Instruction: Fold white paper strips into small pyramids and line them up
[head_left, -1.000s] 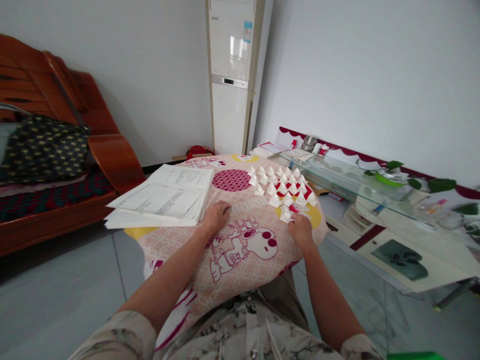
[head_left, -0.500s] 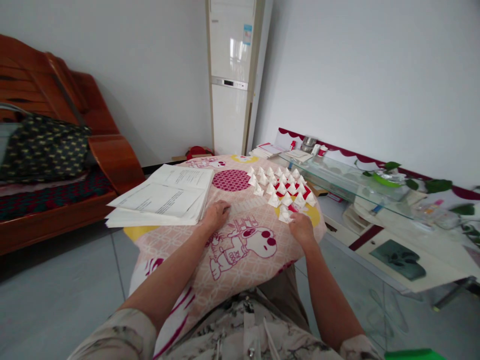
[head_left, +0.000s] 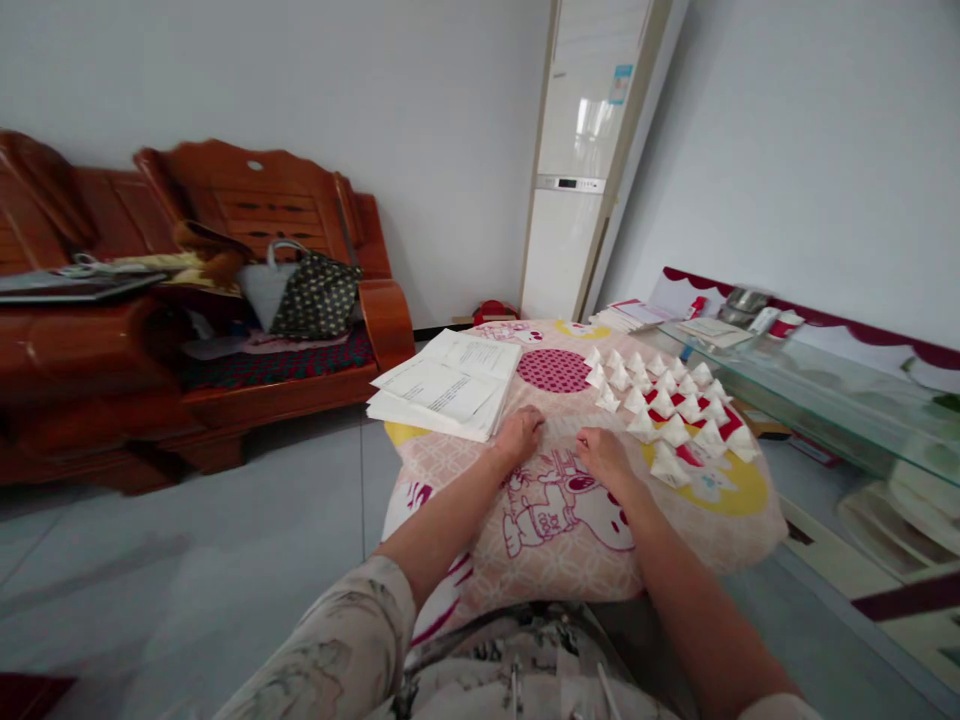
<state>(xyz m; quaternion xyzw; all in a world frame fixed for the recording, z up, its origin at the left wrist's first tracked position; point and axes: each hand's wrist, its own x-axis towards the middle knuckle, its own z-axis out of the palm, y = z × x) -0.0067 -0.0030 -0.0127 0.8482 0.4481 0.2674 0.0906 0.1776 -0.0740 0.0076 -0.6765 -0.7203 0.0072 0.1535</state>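
Observation:
My left hand [head_left: 520, 437] rests on the patterned tablecloth [head_left: 570, 560], close to the right edge of a stack of printed paper sheets [head_left: 457, 385]. Its fingers are curled; anything under them is hidden. A short way to the right, my right hand [head_left: 604, 458] is also closed, thumb against the fingers, and I cannot make out anything in it. Between the hands lies a pale strip [head_left: 564, 424], paper or printed pattern, I cannot tell. Right of my right hand stand several small folded white paper pyramids [head_left: 675, 432] in rows, the nearest pyramid [head_left: 667, 465] standing by itself in front.
A glass-topped stand [head_left: 810, 370] adjoins the table's right side, with a red-and-white cup [head_left: 785, 325] and a metal container [head_left: 746, 300] on it. Paper piles [head_left: 628, 315] lie at the far edge. A wooden sofa [head_left: 270, 200] with bags stands left; a tall white cabinet unit [head_left: 574, 180] is behind.
My right hand has let go of the nearest paper pyramid and moved left towards my left hand. The view has turned left, showing more of the sofa.

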